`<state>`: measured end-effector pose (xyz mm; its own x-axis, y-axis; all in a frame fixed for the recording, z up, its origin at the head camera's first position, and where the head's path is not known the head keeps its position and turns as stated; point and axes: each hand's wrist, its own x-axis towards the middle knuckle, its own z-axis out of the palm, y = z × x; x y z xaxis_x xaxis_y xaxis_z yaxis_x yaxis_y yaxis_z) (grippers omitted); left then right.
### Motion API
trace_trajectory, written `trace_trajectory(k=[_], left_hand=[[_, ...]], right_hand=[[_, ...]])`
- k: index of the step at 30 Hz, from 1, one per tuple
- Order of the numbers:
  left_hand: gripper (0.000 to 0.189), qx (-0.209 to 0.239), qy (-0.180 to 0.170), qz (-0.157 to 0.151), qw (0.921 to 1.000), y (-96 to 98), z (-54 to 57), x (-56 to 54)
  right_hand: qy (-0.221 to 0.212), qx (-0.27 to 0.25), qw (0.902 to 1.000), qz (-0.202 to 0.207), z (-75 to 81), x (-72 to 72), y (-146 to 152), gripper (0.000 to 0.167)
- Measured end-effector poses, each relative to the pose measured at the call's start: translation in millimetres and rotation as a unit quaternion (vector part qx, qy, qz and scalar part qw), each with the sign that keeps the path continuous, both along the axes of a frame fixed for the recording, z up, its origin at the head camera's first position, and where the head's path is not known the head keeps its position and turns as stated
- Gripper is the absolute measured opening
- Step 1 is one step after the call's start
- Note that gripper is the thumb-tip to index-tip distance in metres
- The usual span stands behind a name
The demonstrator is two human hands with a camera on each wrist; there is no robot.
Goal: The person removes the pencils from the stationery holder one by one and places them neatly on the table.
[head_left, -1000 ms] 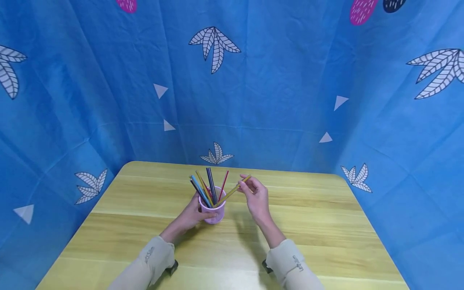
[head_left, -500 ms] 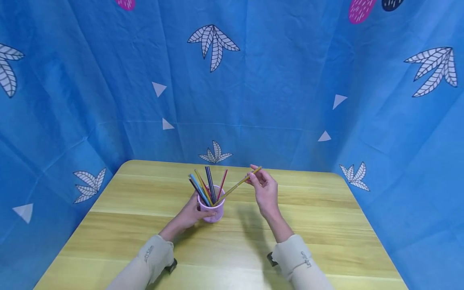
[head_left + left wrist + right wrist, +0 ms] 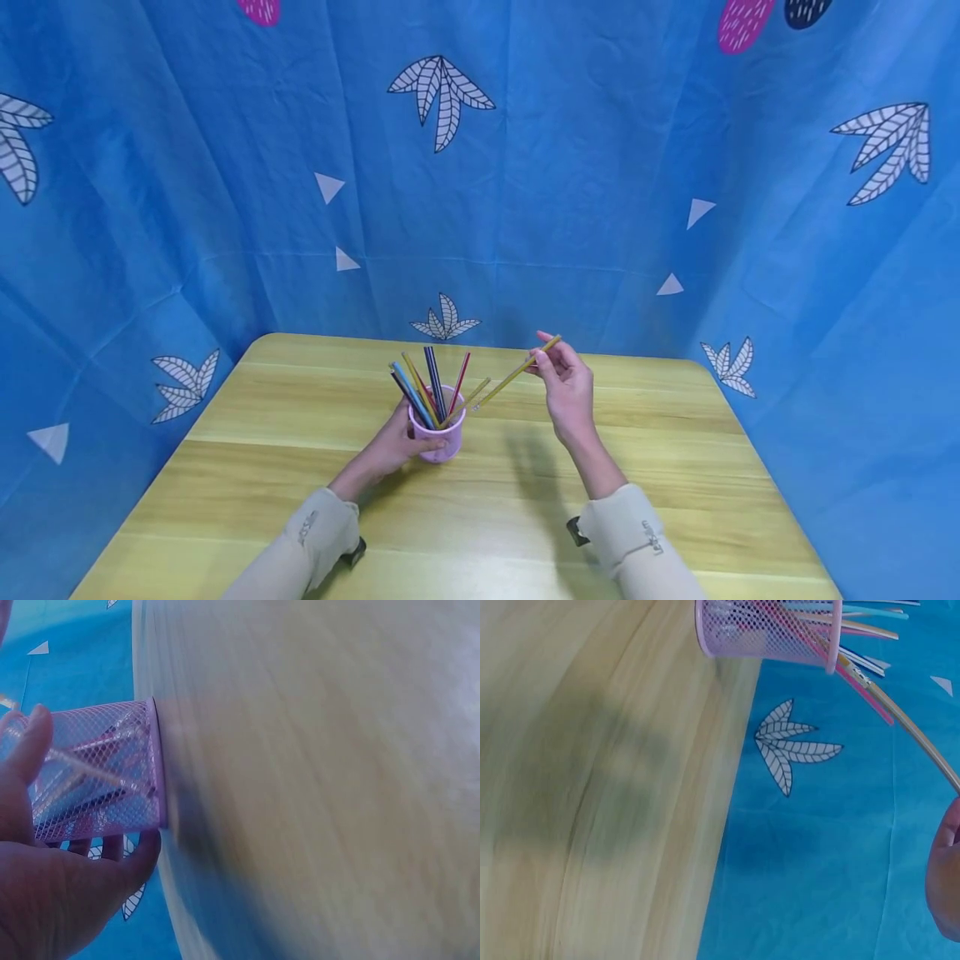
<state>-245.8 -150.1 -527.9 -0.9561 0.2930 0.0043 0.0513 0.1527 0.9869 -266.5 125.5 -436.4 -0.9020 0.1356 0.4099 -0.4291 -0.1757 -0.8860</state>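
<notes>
My left hand (image 3: 392, 446) grips a pink mesh pen cup (image 3: 454, 439) around its side, thumb in front. The left wrist view shows its fingers under the cup wall (image 3: 97, 769). In the cup lean several coloured pencils: blue (image 3: 408, 383), dark (image 3: 434, 379), red (image 3: 461, 383), and a yellow one (image 3: 477, 388) tilted right. To the right of the cup, my right hand (image 3: 570, 396) pinches a yellow pencil (image 3: 512, 377) near its upper end. In the head view its lower end lies just right of the cup rim; the right wrist view shows that pencil (image 3: 907, 724) slanting toward the rim.
The cup is over a light wooden table (image 3: 660, 467), left of its middle. Blue cloth (image 3: 570, 208) with leaf prints hangs behind the table and at both sides. Dark wrist straps (image 3: 577, 531) show at the cuffs.
My right hand has moved right and slightly up, drawing the yellow pencil out of the cup. A second yellow pencil now shows apart from it. The left hand and cup stay put.
</notes>
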Motion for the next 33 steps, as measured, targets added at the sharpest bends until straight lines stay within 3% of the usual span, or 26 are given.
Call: trace_trajectory(k=[11, 17, 27, 33], left_hand=[[0.094, -0.007, -0.001, 0.002, 1.0, -1.9, -3.6, -1.9], [0.097, -0.004, 0.012, 0.002, 0.9999, -1.2, -5.0, -1.6], [0.098, -0.009, 0.008, 0.003, 0.9999, 1.1, -5.4, -2.7], [0.096, -0.007, 0.024, -0.007, 0.9997, -0.3, -5.7, -3.7]], right_hand=[[-0.013, 0.016, 0.9998, 0.0, 4.9, -5.5, 13, 0.032], [-0.046, 0.045, 0.9979, -0.003, 4.2, -8.9, 16, 0.035], [-0.106, 0.093, 0.9901, -0.003, -11.2, -21.3, 19, 0.037], [-0.131, 0.112, 0.985, 0.014, -21.6, -27.0, 20, 0.036]])
